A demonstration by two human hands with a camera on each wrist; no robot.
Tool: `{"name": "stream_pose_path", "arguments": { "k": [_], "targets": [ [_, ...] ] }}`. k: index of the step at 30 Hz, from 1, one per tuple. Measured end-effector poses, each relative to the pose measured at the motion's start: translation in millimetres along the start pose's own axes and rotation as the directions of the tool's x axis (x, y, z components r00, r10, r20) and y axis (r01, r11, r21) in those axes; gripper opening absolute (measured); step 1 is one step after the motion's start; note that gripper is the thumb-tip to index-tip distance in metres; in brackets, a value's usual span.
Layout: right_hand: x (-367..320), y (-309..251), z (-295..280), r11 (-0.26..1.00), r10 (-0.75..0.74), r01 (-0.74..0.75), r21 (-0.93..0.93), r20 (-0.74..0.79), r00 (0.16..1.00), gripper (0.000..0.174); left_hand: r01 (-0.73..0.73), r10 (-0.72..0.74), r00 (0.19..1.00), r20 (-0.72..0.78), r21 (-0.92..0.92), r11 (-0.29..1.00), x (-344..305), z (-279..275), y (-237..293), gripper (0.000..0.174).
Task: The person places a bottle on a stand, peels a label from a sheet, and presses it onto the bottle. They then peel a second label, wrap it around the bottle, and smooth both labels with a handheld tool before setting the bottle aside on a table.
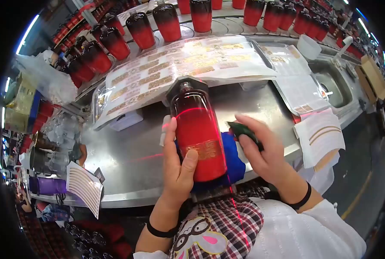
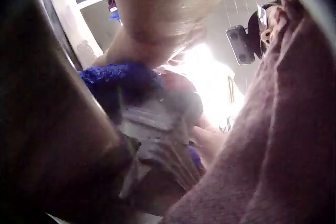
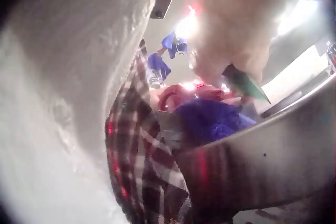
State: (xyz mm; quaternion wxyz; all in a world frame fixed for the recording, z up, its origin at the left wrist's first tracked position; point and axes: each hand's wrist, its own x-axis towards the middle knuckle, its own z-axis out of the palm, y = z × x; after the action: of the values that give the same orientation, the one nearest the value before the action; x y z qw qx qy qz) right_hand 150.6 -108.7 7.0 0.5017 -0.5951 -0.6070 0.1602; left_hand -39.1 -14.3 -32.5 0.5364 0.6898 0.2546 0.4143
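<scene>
A glossy bottle (image 1: pixel 197 125), black at the neck and red below, lies tilted with its neck away from the body. My left hand (image 1: pixel 177 166) grips its lower left side, thumb on the front beside a gold printed patch (image 1: pixel 208 150). Just right of the bottle, my right hand (image 1: pixel 263 151) pinches a dark green piece (image 1: pixel 245 133) between thumb and fingers. The green piece (image 3: pixel 247 85) also shows in the right wrist view. Blue cloth (image 1: pixel 233 159) lies under and beside the bottle. Red light lines cross the bottle.
Sheets of gold decals (image 1: pixel 158 73) cover a tray behind the bottle. Rows of red-black bottles (image 1: pixel 168 23) stand at the back. A sink (image 1: pixel 337 86) and a striped sheet (image 1: pixel 324 134) are at right; a purple bottle (image 1: pixel 50 186) and another striped sheet (image 1: pixel 84 185) at left.
</scene>
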Motion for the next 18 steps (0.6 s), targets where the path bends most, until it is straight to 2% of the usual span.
{"name": "stream_pose_path", "arguments": {
  "k": [1,2,3,5,7,9,11,15,18],
  "targets": [
    [6,-12,-2,0.988,0.107,-0.107,0.107,0.005,0.994,0.037,-0.007,0.007,1.0,-0.009,0.014,1.0,0,1,-1,0.067],
    [13,-22,4,0.983,0.135,-0.138,0.125,0.031,0.99,0.031,-0.018,0.018,1.0,-0.016,0.027,0.999,1,1,-4,0.067],
    [19,-26,9,0.969,0.158,-0.177,0.173,0.119,0.98,0.029,-0.028,0.029,0.999,-0.025,0.041,0.999,1,1,-5,0.067],
    [21,-20,20,0.992,0.061,-0.075,0.098,0.137,0.989,0.028,-0.033,0.034,0.999,-0.016,0.067,0.997,2,1,-4,0.067],
    [18,-14,18,0.963,0.197,-0.219,0.158,0.143,0.97,0.028,-0.023,0.024,0.999,-0.023,0.06,0.998,1,1,-2,0.067],
    [8,6,21,0.929,0.27,-0.288,0.235,0.105,0.957,0.028,0.0,0.0,1.0,-0.028,0.017,1.0,1,4,2,0.068],
    [-2,21,21,0.886,0.325,-0.332,0.324,0.079,0.943,0.028,-0.025,0.028,0.999,-0.035,0.069,0.997,0,3,-1,0.068],
    [-19,51,15,0.867,0.434,-0.437,0.24,0.069,0.898,0.028,-0.053,0.056,0.998,-0.024,0.115,0.992,2,3,-3,0.067],
    [-14,35,16,0.865,0.375,-0.349,0.361,-0.001,0.927,0.027,-0.028,0.031,0.999,-0.031,0.099,0.995,1,4,-1,0.067]
  ]
}}
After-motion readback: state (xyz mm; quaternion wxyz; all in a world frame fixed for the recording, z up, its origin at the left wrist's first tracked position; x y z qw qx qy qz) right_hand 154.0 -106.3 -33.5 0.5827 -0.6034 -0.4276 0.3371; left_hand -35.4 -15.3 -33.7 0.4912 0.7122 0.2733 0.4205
